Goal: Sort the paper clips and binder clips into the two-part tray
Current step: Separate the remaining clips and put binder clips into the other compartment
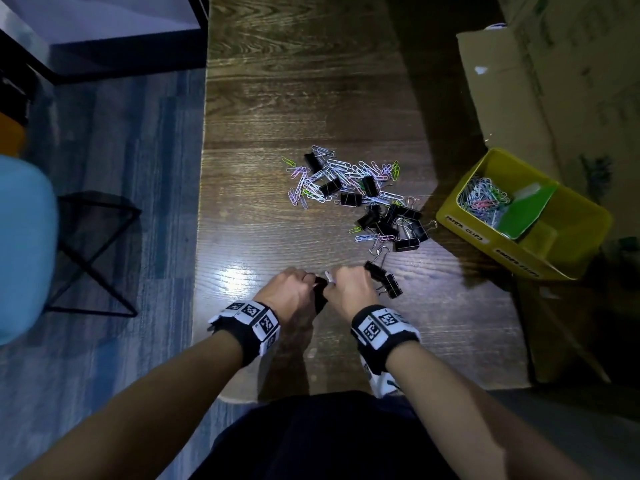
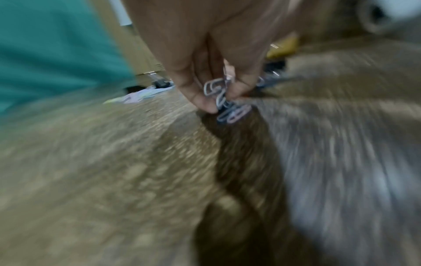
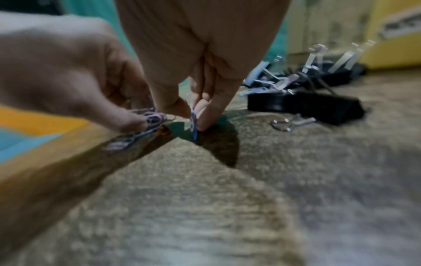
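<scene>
Near the table's front edge my left hand (image 1: 297,281) pinches a small bunch of paper clips (image 2: 224,100) between thumb and fingers. Right beside it, my right hand (image 1: 346,282) pinches a single pale paper clip (image 3: 193,122) just above the wood. A mixed pile of coloured paper clips (image 1: 332,176) and black binder clips (image 1: 398,221) lies in the middle of the table. Two binder clips (image 1: 384,278) sit just right of my right hand. The yellow two-part tray (image 1: 460,216) stands at the right with paper clips (image 1: 481,199) in its near-left part.
A green card (image 1: 526,211) leans across the tray's divider. Cardboard boxes (image 1: 519,81) stand behind the tray at the right. The table's left edge (image 1: 201,202) drops to a blue floor with a black stool frame (image 1: 93,254).
</scene>
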